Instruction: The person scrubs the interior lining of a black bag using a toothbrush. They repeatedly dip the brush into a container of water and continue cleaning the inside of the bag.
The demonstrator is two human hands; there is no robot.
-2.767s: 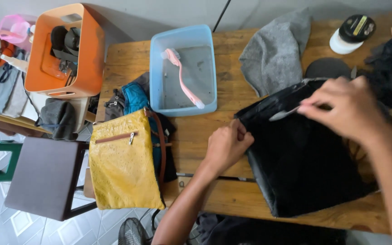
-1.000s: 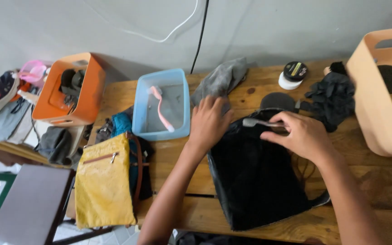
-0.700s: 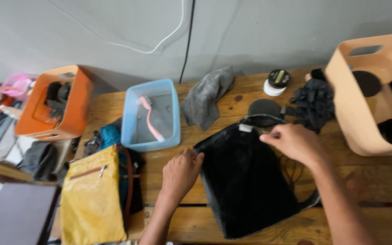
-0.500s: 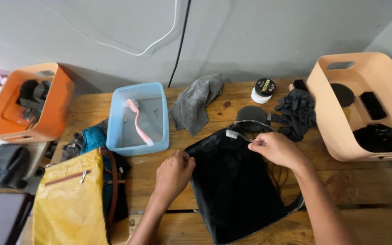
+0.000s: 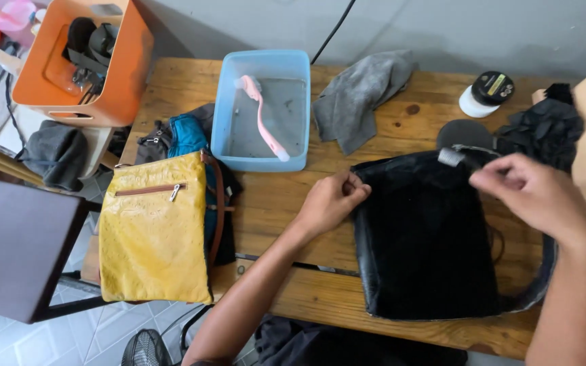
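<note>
A black bag (image 5: 428, 237) lies flat on the wooden table (image 5: 293, 203), right in front of the person. Its long side runs from the person toward the wall, with the open top at the far end. The left hand (image 5: 330, 200) pinches the top left corner. The right hand (image 5: 540, 196) pinches the top edge near a small grey tab (image 5: 451, 157). Both hands touch the bag, one on each side. A blue tub (image 5: 228, 122) sits just beyond the left hand.

small round tin (image 5: 488, 93), white base, black lid, yellow label, table's far edge
</note>
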